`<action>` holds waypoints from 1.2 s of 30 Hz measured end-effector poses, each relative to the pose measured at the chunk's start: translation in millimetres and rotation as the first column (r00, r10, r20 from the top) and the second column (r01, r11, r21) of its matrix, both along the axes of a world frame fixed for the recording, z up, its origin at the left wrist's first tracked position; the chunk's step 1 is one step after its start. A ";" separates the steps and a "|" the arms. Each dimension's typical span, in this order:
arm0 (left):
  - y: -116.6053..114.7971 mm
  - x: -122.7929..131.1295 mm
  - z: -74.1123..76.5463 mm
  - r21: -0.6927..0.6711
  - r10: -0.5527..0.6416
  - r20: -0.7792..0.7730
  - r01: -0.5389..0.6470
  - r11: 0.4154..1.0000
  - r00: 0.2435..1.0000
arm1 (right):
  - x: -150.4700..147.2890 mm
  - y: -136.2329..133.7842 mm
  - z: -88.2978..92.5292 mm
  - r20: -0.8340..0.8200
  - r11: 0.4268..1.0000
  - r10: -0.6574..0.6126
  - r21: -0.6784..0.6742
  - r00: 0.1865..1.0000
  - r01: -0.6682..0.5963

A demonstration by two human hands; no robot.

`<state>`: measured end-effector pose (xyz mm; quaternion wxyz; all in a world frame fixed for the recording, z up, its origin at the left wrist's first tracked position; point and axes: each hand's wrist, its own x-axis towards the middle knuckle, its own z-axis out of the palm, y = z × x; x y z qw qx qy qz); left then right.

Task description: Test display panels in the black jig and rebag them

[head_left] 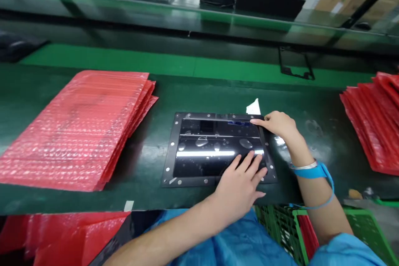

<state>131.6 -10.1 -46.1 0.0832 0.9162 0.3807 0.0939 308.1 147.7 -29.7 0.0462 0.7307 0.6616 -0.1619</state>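
A black framed glossy panel (202,149) lies flat on the dark green bench (162,91). My left hand (241,183) rests on its near right part with the fingers stretched flat on the glass. My right hand (279,125) is at the panel's far right corner, fingers pinched together on the edge, where a blue tab (238,123) and a white film corner (254,108) show. What the pinch holds is too small to make out. A blue wrist strap (311,170) is on my right wrist.
A stack of red bubble bags (77,126) lies to the left, another red stack (374,124) at the right edge. More red bags (46,237) sit below the bench front. A green crate (280,220) stands low right. A raised shelf (187,12) runs behind.
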 end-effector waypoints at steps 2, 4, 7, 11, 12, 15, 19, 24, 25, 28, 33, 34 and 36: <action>11.8 -9.5 6.0 -0.045 -0.041 0.055 0.043 0.998 0.998 | -1.4 -4.0 0.0 -0.020 0.999 -0.017 0.028 1.000 0.017; 29.3 -20.3 11.5 -0.058 0.025 0.093 -0.020 0.998 0.995 | -1.4 -7.1 -0.6 -0.052 0.998 -0.034 0.060 0.998 0.037; 58.6 -32.5 16.1 0.013 0.329 0.067 -0.331 0.944 0.942 | 2.2 -8.3 -1.9 -0.123 0.992 -0.064 0.104 0.990 0.077; 85.2 -37.3 14.0 0.110 0.484 0.023 -0.483 0.869 0.875 | 9.7 -5.0 -3.7 -0.261 0.982 -0.092 0.137 0.961 0.131; 88.5 -37.9 13.1 0.126 0.498 0.041 -0.499 0.857 0.866 | 11.0 -4.2 -4.3 -0.309 0.980 -0.089 0.143 0.947 0.138; 92.8 -41.5 13.0 0.168 0.535 0.189 -0.564 0.809 0.823 | 11.6 -4.0 -5.3 -0.505 0.981 -0.040 0.143 0.862 0.129; 90.3 -46.6 17.7 0.195 0.480 0.416 -0.591 0.783 0.772 | 5.9 -9.6 -4.7 -0.773 0.995 0.054 0.097 0.632 0.034; 84.5 -50.3 27.6 0.135 0.446 0.514 -0.583 0.801 0.733 | -3.1 -16.1 -7.1 -0.917 0.999 0.054 0.052 0.396 -0.016; 83.7 -54.4 30.6 0.116 0.445 0.520 -0.577 0.809 0.729 | -4.4 -16.3 -8.7 -0.929 0.999 0.049 0.051 0.367 -0.004; 83.1 -78.7 39.6 0.068 0.486 0.569 -0.627 0.776 0.663 | -8.0 -15.5 -14.4 -0.952 0.996 0.040 0.062 0.303 0.062; 91.9 -124.4 38.9 -0.391 0.674 0.702 -0.666 0.635 0.230 | -14.3 -16.2 -17.7 -0.970 0.979 0.047 0.092 0.240 0.184; 93.9 -127.7 36.8 -0.529 0.716 0.683 -0.578 0.621 0.144 | -15.5 -17.0 -16.9 -0.971 0.975 0.050 0.098 0.232 0.200; 96.2 -127.9 33.2 -0.731 0.785 0.620 -0.370 0.573 -0.010 | -17.7 -19.2 -14.0 -0.973 0.970 0.058 0.108 0.224 0.218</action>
